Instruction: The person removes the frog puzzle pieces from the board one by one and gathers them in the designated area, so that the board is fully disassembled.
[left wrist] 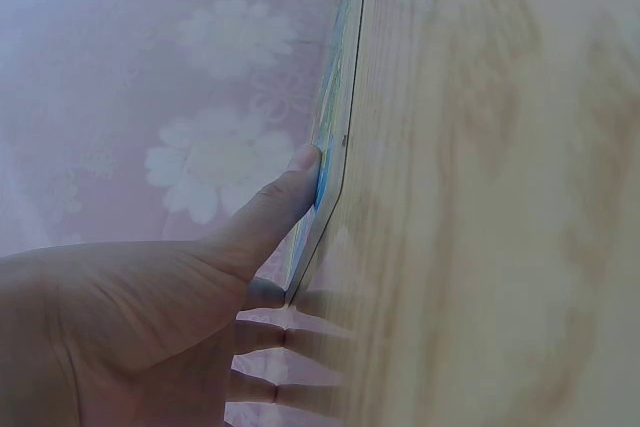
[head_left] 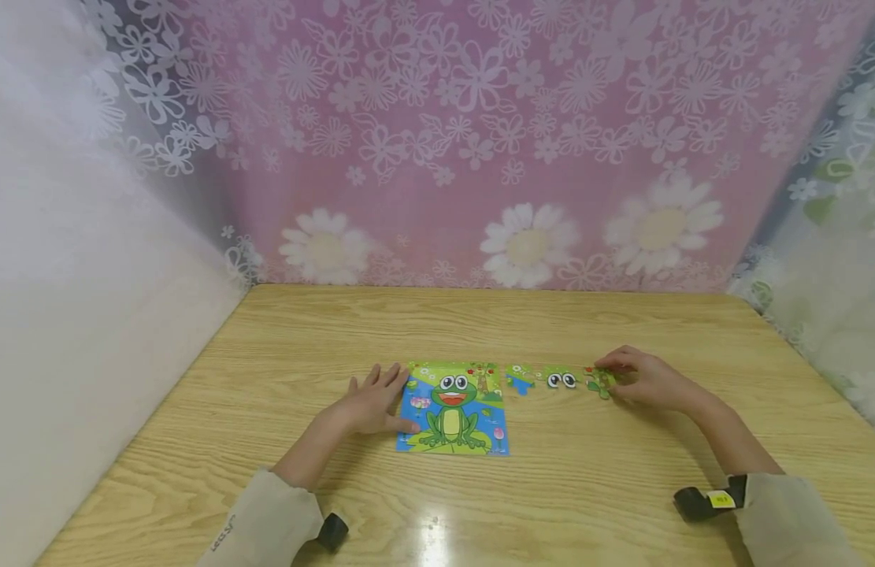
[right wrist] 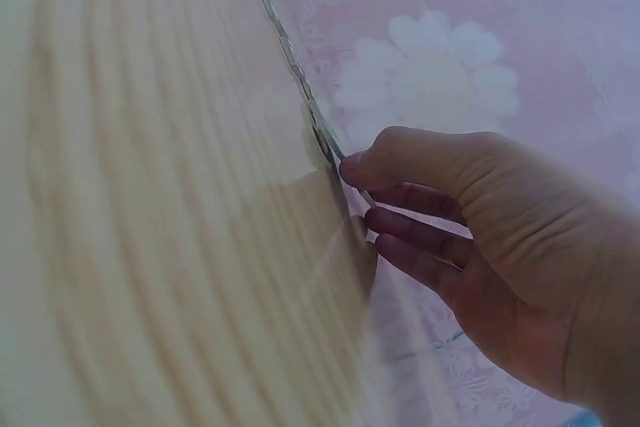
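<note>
A square frog picture board (head_left: 451,409) lies flat on the wooden table. My left hand (head_left: 376,402) rests at its left edge, fingers spread, the thumb on the board's surface; the left wrist view shows the thumb (left wrist: 275,212) touching the board's edge (left wrist: 330,192). To the right of the board lie a blue and green puzzle piece (head_left: 520,379), a piece with the frog's eyes (head_left: 561,379) and a green piece with red spots (head_left: 602,383). My right hand (head_left: 650,381) pinches that last piece at its right side; in the right wrist view the hand (right wrist: 490,237) holds its thin edge.
The wooden table (head_left: 550,504) runs back to a pink flowered curtain (head_left: 437,142). A pale sheet (head_left: 90,236) hangs on the left, a flowered one (head_left: 841,299) on the right. Black straps show near both sleeve cuffs.
</note>
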A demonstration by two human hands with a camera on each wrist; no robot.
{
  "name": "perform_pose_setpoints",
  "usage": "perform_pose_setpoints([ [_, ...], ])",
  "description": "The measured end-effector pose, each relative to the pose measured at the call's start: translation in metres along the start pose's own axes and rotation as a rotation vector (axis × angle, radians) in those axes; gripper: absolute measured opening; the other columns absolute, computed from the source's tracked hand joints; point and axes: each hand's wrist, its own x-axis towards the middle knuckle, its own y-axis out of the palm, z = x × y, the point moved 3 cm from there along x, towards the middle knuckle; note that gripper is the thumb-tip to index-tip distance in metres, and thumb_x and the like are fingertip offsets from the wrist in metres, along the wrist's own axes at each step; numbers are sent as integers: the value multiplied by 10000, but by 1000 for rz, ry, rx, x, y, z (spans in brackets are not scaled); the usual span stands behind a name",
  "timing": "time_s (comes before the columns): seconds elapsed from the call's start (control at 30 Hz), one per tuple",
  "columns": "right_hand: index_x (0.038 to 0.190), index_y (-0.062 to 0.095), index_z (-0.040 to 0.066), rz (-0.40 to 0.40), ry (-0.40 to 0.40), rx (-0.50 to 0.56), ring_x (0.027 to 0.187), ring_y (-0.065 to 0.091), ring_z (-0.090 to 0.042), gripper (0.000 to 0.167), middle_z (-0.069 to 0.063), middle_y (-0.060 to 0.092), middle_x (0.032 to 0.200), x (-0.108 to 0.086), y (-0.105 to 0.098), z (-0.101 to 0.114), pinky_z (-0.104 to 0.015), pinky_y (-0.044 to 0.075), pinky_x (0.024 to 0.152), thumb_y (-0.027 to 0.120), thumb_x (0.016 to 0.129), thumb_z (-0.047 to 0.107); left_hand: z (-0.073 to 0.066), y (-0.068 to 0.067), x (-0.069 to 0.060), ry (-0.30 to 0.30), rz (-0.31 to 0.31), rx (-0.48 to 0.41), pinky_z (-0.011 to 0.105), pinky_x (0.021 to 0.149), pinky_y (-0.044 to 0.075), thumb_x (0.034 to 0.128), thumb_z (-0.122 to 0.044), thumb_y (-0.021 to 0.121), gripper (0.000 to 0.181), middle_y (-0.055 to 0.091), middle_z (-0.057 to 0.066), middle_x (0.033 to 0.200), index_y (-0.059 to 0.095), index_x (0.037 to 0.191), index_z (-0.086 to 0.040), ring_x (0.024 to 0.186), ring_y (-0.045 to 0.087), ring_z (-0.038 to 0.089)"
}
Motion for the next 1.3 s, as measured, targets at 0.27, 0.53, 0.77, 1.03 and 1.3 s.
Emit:
perform_pose_setpoints([
  [0.27,1175,580,-9,13,-5,29,1045,502,-333,364,-118,534,1124,0,2,-1,-485,409,860,659,820,10,2,2,1,-1,5,9,674,964,40,802,-565,595,955,86,164,1508,154,1471,-46,1340,15,418],
  [0.53,1191,552,-51,30,-23,90,1064,485,-383,362,-172,518,1141,-2,2,-2,-525,388,873,640,846,13,2,2,1,10,-3,5,677,962,46,802,-556,603,952,101,172,1504,164,1467,-36,1337,28,428],
  [0.77,1215,533,-42,39,-11,108,1079,482,-369,380,-169,502,1169,-2,3,-4,-470,411,869,633,854,21,0,1,0,14,-5,1,680,959,56,803,-547,608,946,109,179,1501,174,1464,-28,1336,37,430],
  [1.03,1210,541,-20,23,-4,87,1037,488,-326,380,-144,512,1159,-1,1,0,-509,403,857,648,855,64,-1,0,-1,5,-2,0,671,967,43,803,-548,609,947,104,170,1503,169,1466,-35,1339,25,421],
  [1.3,1183,558,-16,-13,-96,26,993,511,-319,351,-130,539,1147,9,0,31,-476,428,825,652,850,46,1,0,0,-10,4,-9,655,980,32,803,-548,613,953,99,157,1508,143,1476,-63,1343,16,410],
])
